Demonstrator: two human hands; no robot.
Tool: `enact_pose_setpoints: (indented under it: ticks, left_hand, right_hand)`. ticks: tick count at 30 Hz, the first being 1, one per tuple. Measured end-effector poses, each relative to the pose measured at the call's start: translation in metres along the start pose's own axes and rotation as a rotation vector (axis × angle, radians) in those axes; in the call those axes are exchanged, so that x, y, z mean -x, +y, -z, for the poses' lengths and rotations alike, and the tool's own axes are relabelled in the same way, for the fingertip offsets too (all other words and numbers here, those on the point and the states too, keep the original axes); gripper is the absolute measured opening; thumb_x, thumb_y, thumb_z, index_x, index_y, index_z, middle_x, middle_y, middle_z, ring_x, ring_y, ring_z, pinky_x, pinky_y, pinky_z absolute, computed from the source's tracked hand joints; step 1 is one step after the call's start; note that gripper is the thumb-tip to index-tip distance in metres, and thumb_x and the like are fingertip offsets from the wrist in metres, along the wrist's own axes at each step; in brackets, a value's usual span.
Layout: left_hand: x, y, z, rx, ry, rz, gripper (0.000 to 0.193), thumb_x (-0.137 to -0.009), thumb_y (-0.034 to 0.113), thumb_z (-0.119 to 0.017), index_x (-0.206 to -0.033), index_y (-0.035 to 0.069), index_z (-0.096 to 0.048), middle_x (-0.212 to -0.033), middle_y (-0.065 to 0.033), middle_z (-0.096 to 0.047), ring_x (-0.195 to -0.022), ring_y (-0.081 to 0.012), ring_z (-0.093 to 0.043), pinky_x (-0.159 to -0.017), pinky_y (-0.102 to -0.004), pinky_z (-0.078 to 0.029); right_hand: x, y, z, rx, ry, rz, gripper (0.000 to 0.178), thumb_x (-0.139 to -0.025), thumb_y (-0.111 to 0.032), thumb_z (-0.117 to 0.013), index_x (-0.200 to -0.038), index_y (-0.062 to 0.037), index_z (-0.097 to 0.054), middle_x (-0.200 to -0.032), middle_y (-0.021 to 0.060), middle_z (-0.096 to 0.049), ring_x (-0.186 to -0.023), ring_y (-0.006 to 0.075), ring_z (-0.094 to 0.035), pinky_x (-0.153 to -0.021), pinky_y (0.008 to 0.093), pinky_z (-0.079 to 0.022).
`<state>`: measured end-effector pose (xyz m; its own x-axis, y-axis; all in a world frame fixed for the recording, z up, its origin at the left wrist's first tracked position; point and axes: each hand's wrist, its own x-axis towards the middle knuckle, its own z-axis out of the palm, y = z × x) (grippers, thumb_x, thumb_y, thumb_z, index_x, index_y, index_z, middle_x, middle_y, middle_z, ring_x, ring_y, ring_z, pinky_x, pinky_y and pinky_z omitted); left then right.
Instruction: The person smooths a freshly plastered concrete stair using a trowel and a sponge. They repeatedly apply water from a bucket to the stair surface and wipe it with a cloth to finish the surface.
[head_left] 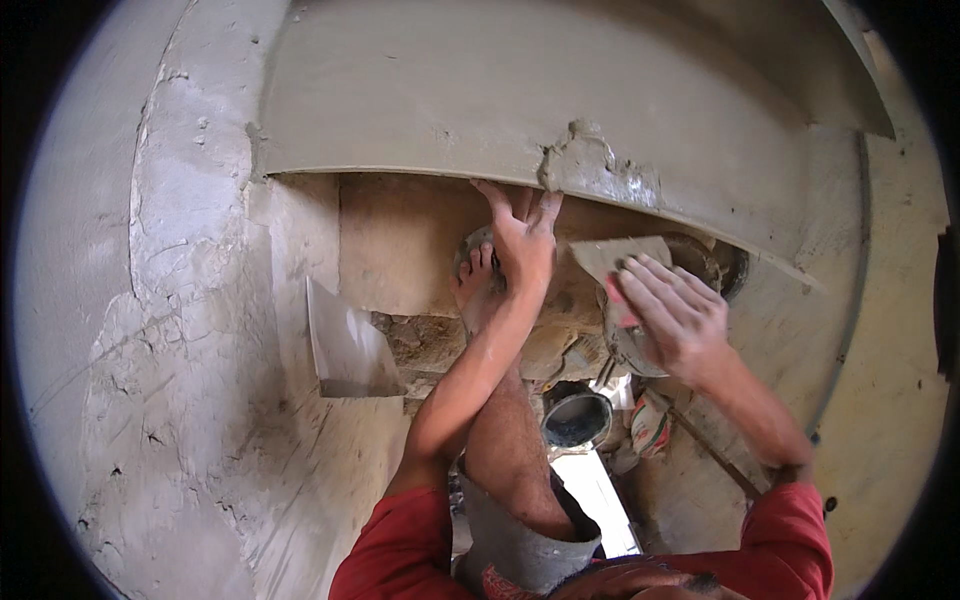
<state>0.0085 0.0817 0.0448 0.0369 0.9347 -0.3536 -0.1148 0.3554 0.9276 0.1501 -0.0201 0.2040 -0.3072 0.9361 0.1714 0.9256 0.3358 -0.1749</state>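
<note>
A plastered ledge (430,110) with a smooth grey face spans the upper view. A rough lump of wet plaster (585,162) sits at its lower edge. My left hand (522,240) reaches up to that edge just left of the lump, fingers apart and touching the rim, with nothing in its grasp. To the right, my right hand (675,315) is closed around a trowel (625,256), its flat grey blade pointing up toward the ledge and apart from it. A pinkish part shows beside the fingers; the rest of the grip is hidden behind the hand.
My bare foot (474,280) rests below the ledge. Behind the right hand stands a round bucket (742,272), partly hidden. Lower down are a dark bucket (577,420), a printed bag (650,428) and a pole (715,450). A thin grey panel (350,345) juts out at left.
</note>
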Motion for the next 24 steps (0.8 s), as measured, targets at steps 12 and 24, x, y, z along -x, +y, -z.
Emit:
enact_pose_setpoints:
  ticks: [12,24]
  left_hand:
    - [0.0,-0.012,0.015,-0.226,0.046,-0.052,0.076,-0.107,0.02,-0.067,-0.167,-0.003,-0.025,-0.168,-0.0213,-0.041,-0.143,-0.0317,-0.053,-0.119,-0.0376,-0.041]
    - [-0.003,-0.034,0.022,0.101,-0.022,-0.002,0.074,-0.11,0.013,-0.058,-0.171,0.006,-0.016,-0.17,-0.0198,-0.037,-0.121,-0.0256,-0.068,-0.102,-0.0429,-0.056]
  right_hand:
    - [-0.22,0.076,-0.011,-0.359,-0.223,0.54,0.037,-0.084,-0.001,-0.068,-0.12,-0.0029,-0.076,-0.12,0.016,-0.076,-0.117,0.0385,-0.07,-0.098,0.0488,-0.057]
    - [-0.144,0.133,0.016,-0.373,-0.528,0.474,0.04,-0.084,-0.008,-0.066,-0.122,0.0035,-0.074,-0.128,0.0178,-0.075,-0.128,0.0415,-0.066,-0.114,0.0558,-0.05]
